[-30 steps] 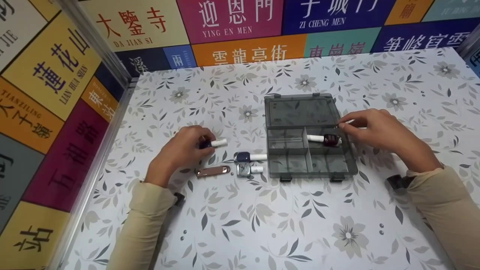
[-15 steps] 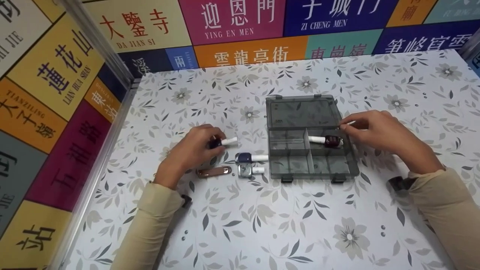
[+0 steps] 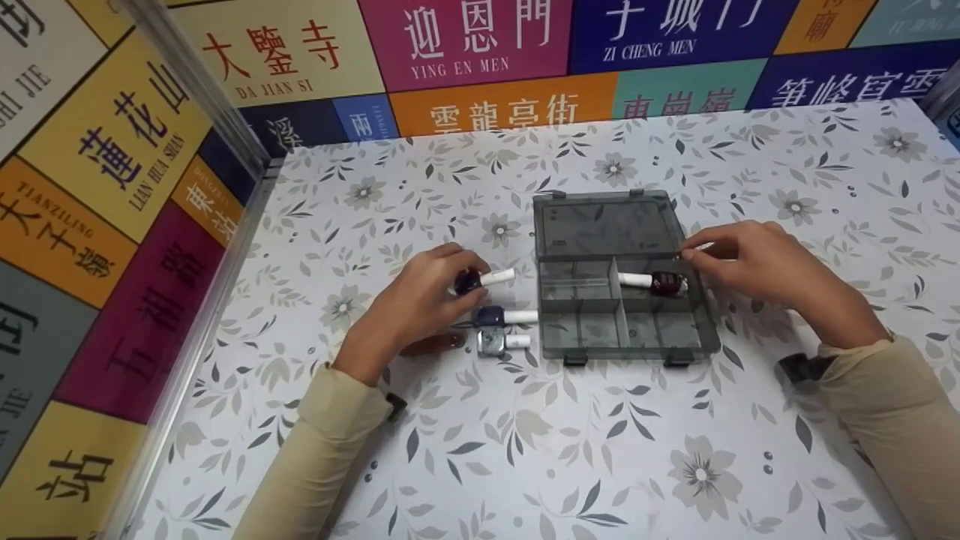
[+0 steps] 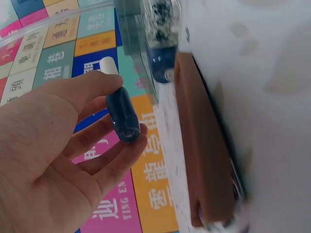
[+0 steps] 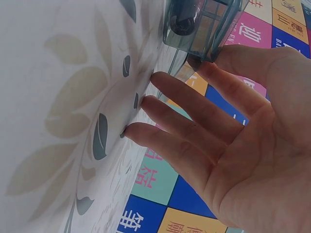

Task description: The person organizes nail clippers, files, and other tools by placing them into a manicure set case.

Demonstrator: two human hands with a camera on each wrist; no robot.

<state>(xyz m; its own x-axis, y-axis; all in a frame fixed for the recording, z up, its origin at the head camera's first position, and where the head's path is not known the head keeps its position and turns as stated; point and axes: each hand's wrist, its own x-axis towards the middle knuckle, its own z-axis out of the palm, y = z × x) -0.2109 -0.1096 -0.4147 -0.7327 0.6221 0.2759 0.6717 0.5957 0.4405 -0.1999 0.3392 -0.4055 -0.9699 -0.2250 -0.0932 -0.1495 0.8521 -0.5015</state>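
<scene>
My left hand (image 3: 420, 296) holds a dark blue nail polish bottle (image 3: 468, 282) with a white cap between thumb and fingers, raised above the table in the left wrist view. Below it lie another dark blue nail polish bottle (image 3: 491, 316), a clear glittery one (image 3: 491, 343) and a brown nail clipper (image 4: 204, 141), which my hand partly covers in the head view. The grey see-through compartment box (image 3: 574, 330) stands with its lid laid back. A dark red nail polish bottle (image 3: 665, 283) rests in its upper right compartment. My right hand (image 3: 757, 262) pinches the box's right edge near the hinge, its other fingertips touching the table.
A white tablecloth (image 3: 585, 465) with grey leaves and flowers covers the table. Colourful panels with lettering stand along the back (image 3: 465, 45) and left side (image 3: 135, 157). The box's two front latches (image 3: 576, 360) stick out toward me.
My left hand has moved right toward the box with the dark blue nail polish bottle, passing over the nail clipper. My right hand keeps its place at the box.
</scene>
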